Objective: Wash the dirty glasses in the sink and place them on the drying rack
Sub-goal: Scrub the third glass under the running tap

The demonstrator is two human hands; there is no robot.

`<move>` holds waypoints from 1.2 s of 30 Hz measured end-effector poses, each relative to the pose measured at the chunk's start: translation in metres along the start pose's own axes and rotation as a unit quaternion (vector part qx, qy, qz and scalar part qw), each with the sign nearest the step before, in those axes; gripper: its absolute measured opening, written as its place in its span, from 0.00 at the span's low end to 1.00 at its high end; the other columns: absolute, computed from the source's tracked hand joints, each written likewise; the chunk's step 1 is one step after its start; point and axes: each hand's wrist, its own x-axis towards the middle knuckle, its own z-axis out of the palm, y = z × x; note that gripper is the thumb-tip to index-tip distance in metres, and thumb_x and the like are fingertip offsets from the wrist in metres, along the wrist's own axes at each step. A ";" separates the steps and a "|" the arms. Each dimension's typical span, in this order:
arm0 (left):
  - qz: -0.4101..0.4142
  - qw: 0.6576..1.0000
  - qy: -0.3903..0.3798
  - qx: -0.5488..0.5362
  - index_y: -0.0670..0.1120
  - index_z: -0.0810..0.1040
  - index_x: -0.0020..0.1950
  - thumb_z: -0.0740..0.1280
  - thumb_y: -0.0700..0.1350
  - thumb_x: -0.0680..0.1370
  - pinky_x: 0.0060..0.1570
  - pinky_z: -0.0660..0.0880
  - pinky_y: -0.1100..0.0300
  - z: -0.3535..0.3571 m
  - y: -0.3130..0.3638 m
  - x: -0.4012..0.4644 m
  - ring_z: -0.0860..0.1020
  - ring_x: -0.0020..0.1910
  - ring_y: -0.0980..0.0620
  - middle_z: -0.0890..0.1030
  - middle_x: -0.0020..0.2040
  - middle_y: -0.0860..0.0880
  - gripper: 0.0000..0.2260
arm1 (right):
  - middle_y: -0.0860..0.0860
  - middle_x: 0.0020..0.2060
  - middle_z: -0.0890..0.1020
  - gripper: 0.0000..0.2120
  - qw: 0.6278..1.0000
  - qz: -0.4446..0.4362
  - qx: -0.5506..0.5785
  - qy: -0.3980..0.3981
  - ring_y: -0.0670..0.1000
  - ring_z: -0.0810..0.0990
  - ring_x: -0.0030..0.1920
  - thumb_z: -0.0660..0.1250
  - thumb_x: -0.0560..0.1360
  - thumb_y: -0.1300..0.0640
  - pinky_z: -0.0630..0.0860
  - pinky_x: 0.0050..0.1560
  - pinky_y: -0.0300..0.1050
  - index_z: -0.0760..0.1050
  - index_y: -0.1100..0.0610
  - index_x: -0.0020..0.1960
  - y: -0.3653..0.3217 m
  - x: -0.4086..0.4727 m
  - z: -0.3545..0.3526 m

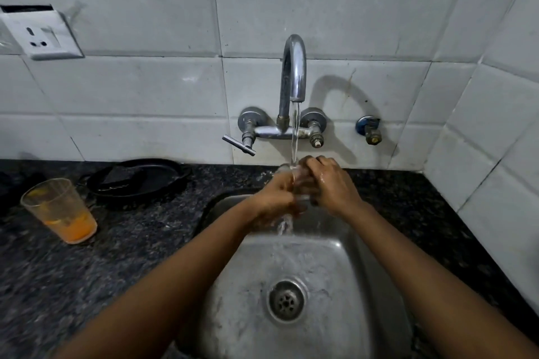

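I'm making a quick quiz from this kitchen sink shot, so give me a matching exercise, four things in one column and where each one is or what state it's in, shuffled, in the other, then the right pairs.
Things:
1. clear glass
2. glass with orange residue
3. tap
4. black pan

Places or states:
A. on the counter against the wall, left of the sink
B. running water
C. held in both hands under the stream
D. standing on the counter at far left, still dirty

Pairs: 1-C, 2-D, 3-B, 4-A
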 end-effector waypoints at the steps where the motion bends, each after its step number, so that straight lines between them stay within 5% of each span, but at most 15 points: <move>1: 0.001 0.990 -0.023 0.140 0.42 0.69 0.67 0.59 0.22 0.70 0.56 0.75 0.57 0.000 0.002 0.001 0.77 0.59 0.51 0.76 0.61 0.46 0.28 | 0.55 0.60 0.73 0.32 0.999 -0.012 0.029 -0.008 0.56 0.70 0.61 0.74 0.64 0.62 0.71 0.57 0.53 0.66 0.55 0.65 -0.001 0.000 0.002; 2: 0.007 0.940 -0.044 0.339 0.43 0.67 0.68 0.61 0.26 0.72 0.58 0.74 0.58 -0.005 0.002 0.005 0.74 0.61 0.49 0.74 0.64 0.45 0.27 | 0.55 0.61 0.72 0.32 0.999 -0.033 0.036 -0.015 0.56 0.69 0.62 0.74 0.64 0.62 0.71 0.58 0.53 0.66 0.55 0.65 -0.003 0.000 0.002; 5: 0.045 0.551 -0.087 0.829 0.52 0.54 0.75 0.59 0.39 0.79 0.72 0.57 0.42 -0.019 -0.002 0.013 0.56 0.75 0.45 0.56 0.77 0.47 0.27 | 0.56 0.62 0.72 0.31 0.997 -0.073 0.014 -0.022 0.56 0.68 0.63 0.73 0.65 0.61 0.70 0.62 0.54 0.67 0.56 0.66 -0.001 -0.002 0.006; 6: 0.037 0.487 -0.086 0.869 0.54 0.50 0.76 0.58 0.41 0.80 0.73 0.51 0.39 -0.018 -0.003 0.012 0.50 0.77 0.46 0.50 0.78 0.50 0.28 | 0.56 0.62 0.73 0.31 0.997 -0.069 0.023 -0.009 0.56 0.69 0.63 0.73 0.66 0.60 0.70 0.62 0.55 0.68 0.56 0.66 -0.001 -0.002 0.006; 7: 0.032 0.479 -0.078 0.873 0.55 0.49 0.76 0.57 0.41 0.80 0.73 0.48 0.38 -0.016 -0.004 0.013 0.48 0.77 0.47 0.48 0.78 0.51 0.28 | 0.56 0.61 0.73 0.31 0.997 -0.062 0.036 0.006 0.56 0.69 0.62 0.74 0.65 0.59 0.70 0.61 0.56 0.68 0.56 0.66 -0.001 -0.002 0.004; 8: 0.042 0.520 -0.072 0.850 0.55 0.52 0.76 0.58 0.41 0.79 0.73 0.49 0.40 -0.015 -0.003 0.015 0.50 0.77 0.47 0.51 0.78 0.50 0.28 | 0.56 0.60 0.74 0.31 0.998 -0.053 0.039 0.014 0.56 0.70 0.62 0.74 0.65 0.58 0.71 0.61 0.56 0.68 0.55 0.66 0.000 -0.002 0.004; 11: 0.029 0.862 -0.069 0.502 0.41 0.72 0.65 0.63 0.33 0.75 0.62 0.72 0.53 -0.013 0.010 0.013 0.74 0.59 0.47 0.76 0.60 0.42 0.19 | 0.53 0.56 0.78 0.34 1.000 -0.003 0.009 -0.001 0.56 0.75 0.56 0.76 0.60 0.51 0.72 0.56 0.51 0.68 0.52 0.62 0.001 -0.005 -0.001; 13: 0.035 0.975 -0.003 0.220 0.35 0.76 0.56 0.62 0.31 0.75 0.49 0.78 0.59 -0.015 0.022 0.007 0.79 0.45 0.51 0.80 0.45 0.45 0.11 | 0.52 0.49 0.80 0.30 0.997 0.055 0.055 -0.020 0.54 0.77 0.47 0.78 0.58 0.47 0.71 0.45 0.44 0.69 0.53 0.55 0.000 -0.008 -0.004; 17: 0.086 0.975 0.179 0.100 0.45 0.77 0.42 0.59 0.42 0.80 0.38 0.79 0.60 -0.007 0.016 0.010 0.78 0.36 0.53 0.79 0.37 0.47 0.11 | 0.54 0.52 0.77 0.34 0.988 0.145 0.038 -0.028 0.54 0.76 0.47 0.77 0.61 0.47 0.68 0.41 0.43 0.65 0.56 0.60 -0.018 -0.018 -0.008; 21: 0.109 0.927 0.357 0.024 0.44 0.78 0.34 0.65 0.49 0.77 0.35 0.71 0.57 0.006 0.004 0.030 0.73 0.31 0.50 0.77 0.30 0.47 0.15 | 0.59 0.64 0.67 0.44 0.991 0.070 -0.116 0.025 0.59 0.77 0.53 0.72 0.68 0.51 0.75 0.45 0.49 0.47 0.55 0.73 -0.049 -0.029 0.006; 25: 0.124 0.915 0.384 0.005 0.48 0.70 0.25 0.66 0.44 0.76 0.27 0.66 0.63 0.001 0.006 0.029 0.67 0.20 0.57 0.70 0.18 0.54 0.19 | 0.57 0.65 0.71 0.52 0.985 0.079 0.148 -0.039 0.59 0.76 0.59 0.76 0.64 0.53 0.75 0.55 0.51 0.44 0.52 0.75 -0.035 -0.025 0.006; 28: 0.116 0.923 0.361 -0.063 0.47 0.71 0.25 0.66 0.41 0.76 0.22 0.67 0.68 -0.004 0.003 0.023 0.67 0.17 0.60 0.70 0.16 0.54 0.19 | 0.58 0.54 0.80 0.33 0.812 0.130 0.539 -0.184 0.56 0.81 0.49 0.74 0.66 0.64 0.80 0.51 0.55 0.64 0.59 0.68 -0.018 -0.030 -0.001; 30: 0.109 0.928 0.336 -0.118 0.48 0.72 0.21 0.66 0.41 0.76 0.21 0.68 0.69 -0.005 0.002 0.019 0.67 0.17 0.59 0.69 0.17 0.54 0.21 | 0.59 0.45 0.83 0.20 0.677 0.162 0.674 -0.248 0.58 0.83 0.42 0.71 0.68 0.65 0.82 0.43 0.53 0.72 0.60 0.58 -0.015 -0.037 0.000; 31: 0.104 0.928 0.334 -0.133 0.48 0.72 0.20 0.67 0.41 0.75 0.23 0.69 0.68 -0.005 0.004 0.018 0.66 0.18 0.58 0.69 0.18 0.55 0.22 | 0.59 0.43 0.84 0.18 0.657 0.162 0.689 -0.258 0.58 0.83 0.40 0.71 0.67 0.64 0.82 0.40 0.51 0.74 0.60 0.56 -0.013 -0.039 0.001; 36: 0.048 0.907 0.383 -0.169 0.45 0.75 0.37 0.63 0.49 0.78 0.37 0.75 0.57 -0.007 0.004 0.020 0.76 0.33 0.51 0.78 0.33 0.48 0.12 | 0.58 0.49 0.80 0.25 0.771 0.178 0.572 -0.216 0.54 0.82 0.37 0.73 0.69 0.56 0.79 0.31 0.42 0.64 0.57 0.61 -0.012 -0.018 -0.011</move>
